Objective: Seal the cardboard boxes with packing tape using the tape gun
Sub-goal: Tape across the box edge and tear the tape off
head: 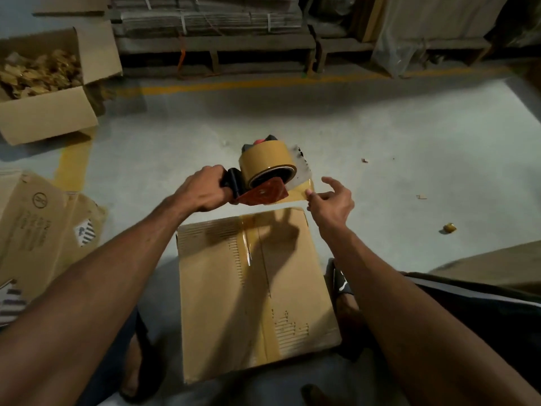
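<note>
The left hand [205, 190] wraps its grip fully around the black handle of the tape gun [265, 174], fingers curled tight. This holds the tool in the air, above and beyond the far edge of the cardboard box [254, 291], with the tan tape roll [268, 164] turned up toward the camera and the red side plate [263, 194] facing the person. Held so, the outlet end points to the right, toward the other hand.

Just right of that grip, the right hand [332, 205] pinches the free tape end [298, 194] between thumb and forefinger; the remaining fingers are spread and relaxed. The short tan strip spans the gap between the gun and the pinch. The likely purpose is to draw out a starting length, kept taut and off the cardboard so that it does not stick early.

Below and nearer than both grips, the box rests on the concrete floor [409, 142] between the person's feet, flaps closed. A glossy strip of applied tape [248, 244] runs over part of the centre seam from the far edge; whether the seam is covered to the near edge cannot be told. The box lies directly under the hands, so the next strip appears to need only a short descent.

Far left of the grips stands an open carton [49, 112] filled with tan scraps. Flattened cartons [35, 224] lie to the near left.
</note>
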The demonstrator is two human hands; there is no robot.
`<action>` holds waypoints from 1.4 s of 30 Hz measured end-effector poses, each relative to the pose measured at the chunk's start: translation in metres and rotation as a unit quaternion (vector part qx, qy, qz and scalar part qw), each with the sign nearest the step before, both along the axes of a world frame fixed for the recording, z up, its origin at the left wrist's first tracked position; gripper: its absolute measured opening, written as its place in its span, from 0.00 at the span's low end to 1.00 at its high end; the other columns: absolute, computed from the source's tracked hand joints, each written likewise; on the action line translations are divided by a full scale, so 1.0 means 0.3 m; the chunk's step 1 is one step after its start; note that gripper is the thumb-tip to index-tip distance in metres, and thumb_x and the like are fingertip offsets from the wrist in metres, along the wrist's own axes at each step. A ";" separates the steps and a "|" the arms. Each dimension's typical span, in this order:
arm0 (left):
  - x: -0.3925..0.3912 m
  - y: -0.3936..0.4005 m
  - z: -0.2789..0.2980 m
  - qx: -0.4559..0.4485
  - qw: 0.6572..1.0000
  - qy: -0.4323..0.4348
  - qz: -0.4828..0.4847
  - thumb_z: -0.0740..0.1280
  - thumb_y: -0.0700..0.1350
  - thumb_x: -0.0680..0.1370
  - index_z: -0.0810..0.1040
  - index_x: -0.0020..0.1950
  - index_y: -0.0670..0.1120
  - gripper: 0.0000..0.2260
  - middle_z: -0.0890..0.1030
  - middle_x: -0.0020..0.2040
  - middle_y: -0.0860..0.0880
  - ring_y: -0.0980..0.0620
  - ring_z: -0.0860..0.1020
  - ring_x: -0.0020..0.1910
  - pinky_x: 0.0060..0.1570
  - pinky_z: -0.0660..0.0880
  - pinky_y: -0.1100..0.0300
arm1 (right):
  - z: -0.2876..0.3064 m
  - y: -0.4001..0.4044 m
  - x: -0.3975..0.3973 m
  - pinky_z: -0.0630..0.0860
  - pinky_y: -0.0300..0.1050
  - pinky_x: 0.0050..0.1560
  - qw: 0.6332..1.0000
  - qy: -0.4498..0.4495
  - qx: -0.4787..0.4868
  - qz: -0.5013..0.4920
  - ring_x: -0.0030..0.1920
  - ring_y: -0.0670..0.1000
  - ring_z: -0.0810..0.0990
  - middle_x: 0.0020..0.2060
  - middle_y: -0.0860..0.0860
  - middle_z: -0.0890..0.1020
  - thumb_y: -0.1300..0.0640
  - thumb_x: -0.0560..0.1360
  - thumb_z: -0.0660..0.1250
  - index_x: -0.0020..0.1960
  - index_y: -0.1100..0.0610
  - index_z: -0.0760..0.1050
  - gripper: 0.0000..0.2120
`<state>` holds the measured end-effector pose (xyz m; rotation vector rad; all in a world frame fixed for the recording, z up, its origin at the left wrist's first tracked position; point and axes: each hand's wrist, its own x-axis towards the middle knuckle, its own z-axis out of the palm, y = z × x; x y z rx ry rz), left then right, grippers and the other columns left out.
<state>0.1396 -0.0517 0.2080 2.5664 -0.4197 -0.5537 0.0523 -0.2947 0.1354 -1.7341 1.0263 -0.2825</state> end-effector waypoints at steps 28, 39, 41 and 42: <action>0.051 -0.072 -0.286 0.044 0.998 0.038 -0.020 0.70 0.47 0.77 0.72 0.53 0.46 0.10 0.76 0.42 0.49 0.50 0.75 0.39 0.35 0.68 0.57 | -0.214 -0.025 0.031 0.75 0.56 0.69 0.997 0.057 -0.005 -0.047 0.60 0.57 0.82 0.31 0.43 0.78 0.60 0.72 0.80 0.67 0.51 0.80 0.24; 0.049 -0.074 -0.295 0.045 0.997 0.068 -0.014 0.71 0.48 0.76 0.74 0.59 0.46 0.14 0.80 0.49 0.47 0.46 0.79 0.46 0.45 0.78 0.51 | -0.227 -0.015 0.013 0.70 0.50 0.72 0.987 0.064 0.101 -0.110 0.66 0.55 0.79 0.56 0.57 0.86 0.54 0.73 0.80 0.68 0.54 0.80 0.25; 0.041 -0.070 -0.297 0.034 0.996 0.081 -0.004 0.71 0.47 0.77 0.73 0.61 0.45 0.16 0.80 0.50 0.46 0.46 0.79 0.48 0.47 0.79 0.49 | -0.243 -0.015 0.009 0.70 0.52 0.73 0.979 0.070 0.129 -0.143 0.70 0.58 0.76 0.65 0.57 0.81 0.51 0.71 0.82 0.69 0.53 0.79 0.29; 0.038 -0.069 -0.298 0.031 0.996 0.084 0.000 0.71 0.46 0.77 0.73 0.61 0.44 0.16 0.80 0.51 0.46 0.46 0.79 0.48 0.48 0.79 0.49 | -0.248 -0.017 0.005 0.72 0.53 0.73 0.972 0.079 0.151 -0.161 0.69 0.59 0.77 0.68 0.57 0.78 0.51 0.69 0.82 0.70 0.53 0.78 0.31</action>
